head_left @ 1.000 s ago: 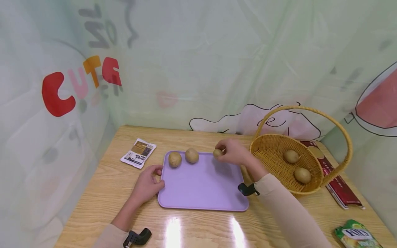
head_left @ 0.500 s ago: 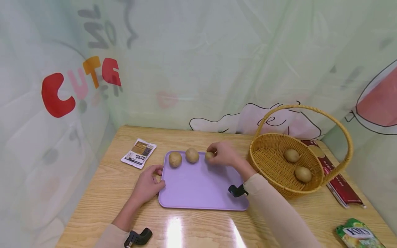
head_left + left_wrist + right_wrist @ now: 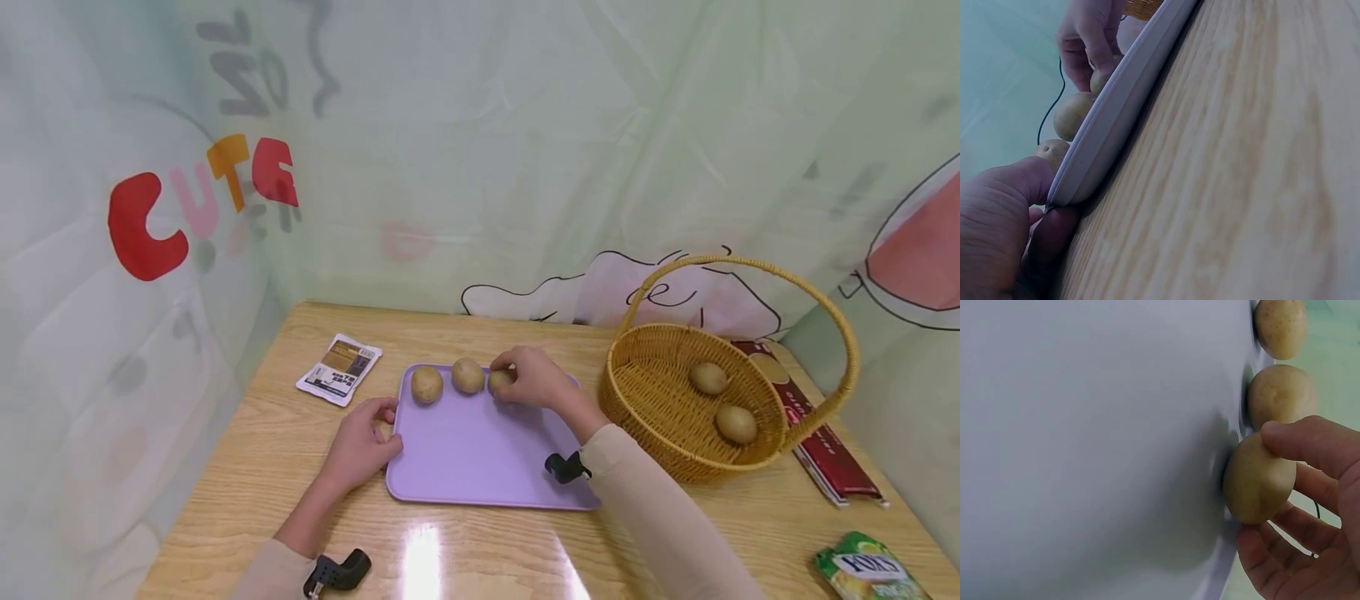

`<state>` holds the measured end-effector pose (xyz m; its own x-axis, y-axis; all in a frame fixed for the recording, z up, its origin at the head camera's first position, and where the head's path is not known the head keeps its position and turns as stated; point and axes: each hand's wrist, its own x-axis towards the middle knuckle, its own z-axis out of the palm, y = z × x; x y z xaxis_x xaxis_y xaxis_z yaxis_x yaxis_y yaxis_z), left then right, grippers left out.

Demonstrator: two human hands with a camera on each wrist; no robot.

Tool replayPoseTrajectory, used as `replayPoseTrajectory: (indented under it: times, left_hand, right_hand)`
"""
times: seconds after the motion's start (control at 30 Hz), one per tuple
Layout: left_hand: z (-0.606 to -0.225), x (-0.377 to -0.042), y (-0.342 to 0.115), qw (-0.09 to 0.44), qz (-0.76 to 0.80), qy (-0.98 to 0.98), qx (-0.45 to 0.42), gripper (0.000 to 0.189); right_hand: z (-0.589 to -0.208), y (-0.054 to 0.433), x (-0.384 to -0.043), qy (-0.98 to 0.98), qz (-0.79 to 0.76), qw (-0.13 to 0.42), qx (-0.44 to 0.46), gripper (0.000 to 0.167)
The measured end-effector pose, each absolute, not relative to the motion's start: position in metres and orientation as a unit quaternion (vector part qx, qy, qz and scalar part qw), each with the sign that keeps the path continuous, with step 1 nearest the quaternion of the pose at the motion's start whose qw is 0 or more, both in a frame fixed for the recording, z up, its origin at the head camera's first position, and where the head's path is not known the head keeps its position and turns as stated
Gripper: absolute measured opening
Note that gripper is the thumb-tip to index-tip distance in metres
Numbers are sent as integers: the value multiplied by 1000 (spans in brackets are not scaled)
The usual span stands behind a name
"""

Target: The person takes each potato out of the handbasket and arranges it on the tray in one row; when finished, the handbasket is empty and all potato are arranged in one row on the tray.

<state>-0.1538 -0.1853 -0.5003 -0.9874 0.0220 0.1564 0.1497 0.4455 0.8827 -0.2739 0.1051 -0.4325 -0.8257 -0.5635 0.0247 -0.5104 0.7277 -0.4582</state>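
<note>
My right hand (image 3: pixel 534 379) holds a potato (image 3: pixel 1260 480) between thumb and fingers, low over the far edge of the purple tray (image 3: pixel 480 462). Two more potatoes rest along that same edge to its left: a middle potato (image 3: pixel 468 376) close beside the held one, and a corner potato (image 3: pixel 427 385) in the far left corner. With its thumb over the rim and fingers underneath, my left hand (image 3: pixel 362 446) pinches the tray's left side. The left wrist view shows this thumb (image 3: pixel 1032 178) against the tray wall (image 3: pixel 1107 119).
A wicker basket (image 3: pixel 637 417) with a tall handle stands right of the tray, with two potatoes (image 3: pixel 708 378) inside. Behind it lies a dark red packet (image 3: pixel 825 450). A green bag (image 3: pixel 870 568) is at the front right, and a white-and-brown pouch (image 3: pixel 340 369) lies at the back left.
My right hand has carried its potato leftward along the tray's far edge, up to the middle potato. The left hand has kept its grip on the tray.
</note>
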Motion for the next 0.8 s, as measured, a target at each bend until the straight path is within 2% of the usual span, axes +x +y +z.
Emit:
replayPoseTrajectory:
  times: [0.4, 0.8]
  left_hand:
    - [-498, -153, -184, 59, -516, -853, -50, 51]
    - [-497, -152, -185, 61, -523, -848, -55, 52]
  right_hand:
    - [-425, 110, -268, 934, -192, 59, -294, 39]
    - [-396, 126, -256, 923, -219, 59, -310, 47]
